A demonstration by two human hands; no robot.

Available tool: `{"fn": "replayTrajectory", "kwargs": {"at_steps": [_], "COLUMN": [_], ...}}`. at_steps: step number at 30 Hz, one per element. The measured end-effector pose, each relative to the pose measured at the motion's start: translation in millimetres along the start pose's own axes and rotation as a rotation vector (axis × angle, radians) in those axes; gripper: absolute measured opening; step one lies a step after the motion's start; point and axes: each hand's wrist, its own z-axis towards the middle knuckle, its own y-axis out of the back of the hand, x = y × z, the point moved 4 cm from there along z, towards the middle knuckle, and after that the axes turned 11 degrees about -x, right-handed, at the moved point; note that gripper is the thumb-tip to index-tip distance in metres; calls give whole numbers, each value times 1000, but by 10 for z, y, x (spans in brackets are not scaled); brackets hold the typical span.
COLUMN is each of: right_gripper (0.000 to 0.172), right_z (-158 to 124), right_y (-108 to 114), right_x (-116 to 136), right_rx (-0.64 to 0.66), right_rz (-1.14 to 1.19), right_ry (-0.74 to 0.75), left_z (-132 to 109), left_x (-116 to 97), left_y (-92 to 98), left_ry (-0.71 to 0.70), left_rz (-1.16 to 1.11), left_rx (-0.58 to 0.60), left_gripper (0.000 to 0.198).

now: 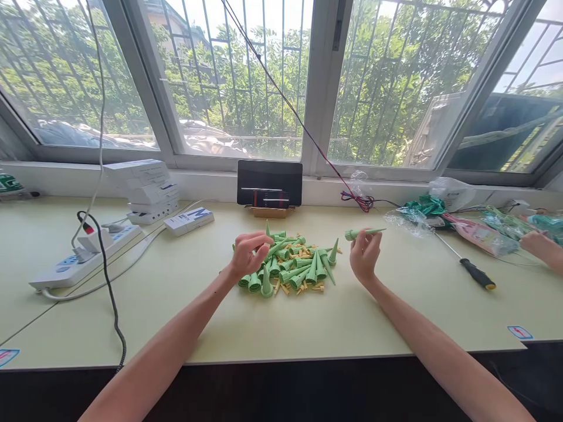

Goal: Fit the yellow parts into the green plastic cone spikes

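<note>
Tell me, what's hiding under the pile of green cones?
Small yellow pegs peek out from under the green cones on the table. Whatever lies beneath the middle is covered.

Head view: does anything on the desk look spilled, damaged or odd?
Nothing looks damaged. Green cones lie in a loose heap with tan bits scattered among them; the right hand holds a single cone. A screwdriver lies apart.
</note>
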Motion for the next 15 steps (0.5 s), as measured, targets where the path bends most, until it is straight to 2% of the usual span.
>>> {"fn": "replayTrajectory", "kwargs": {"at_steps": [3,5,7,8,12,15], "right_gripper": [15,11,11,12,11,9], "right_z": [-148,-288,-447,-516,-698,-712], "right_y": [-24,-56,-98,-113,-158,-159], "right_x": [152,261,387,436,575,617], "right_rx": [71,167,289,331,458,485], "right_rz": [54,64,109,125,157,164], "right_ry": [131,217,329,357,434,420], "left_z": [35,27,-14,-49,-270,-449], "left_x": [-143,-303,-439,-510,-800,-965], "left_y": [-1,3,-32,-64,-289,-449], "left_ry": [-94,-314,-419,-453,-537,-582], "left_rz": [-3,91,140,121,10,-58], "left_rx": [-47,-149,-202,-201,-35,103], "left_gripper": [51,37,22,20,18,15]}}
